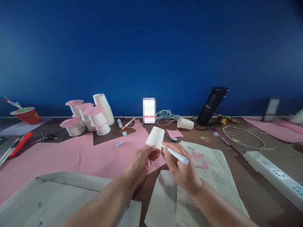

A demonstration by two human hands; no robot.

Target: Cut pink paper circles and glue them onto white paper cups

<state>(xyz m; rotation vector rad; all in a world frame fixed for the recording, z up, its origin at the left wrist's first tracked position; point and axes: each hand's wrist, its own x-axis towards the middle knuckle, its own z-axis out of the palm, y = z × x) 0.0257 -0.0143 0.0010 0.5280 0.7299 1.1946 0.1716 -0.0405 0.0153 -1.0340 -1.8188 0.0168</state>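
Observation:
In the middle of the view a white paper cup (155, 135) is held up, upside down, its wider rim toward me. My left hand (144, 162) is closed on that rim from below. My right hand (181, 165) grips a white marker pen (175, 154) with a light blue end, its tip at the cup's side near the rim. Whether the tip touches the cup I cannot tell. Beneath and to the left lie pink paper sheets (104, 159). A small blue pen cap (119, 144) rests on the pink paper.
Several white cups with pink paper discs (93, 111) are stacked back left, beside a stack of plain cups (104, 107). Another cup (185, 123) lies on its side. A black flask (211, 105) leans against the wall. To the right is a power strip (276, 176); left, a red cutter (20, 145).

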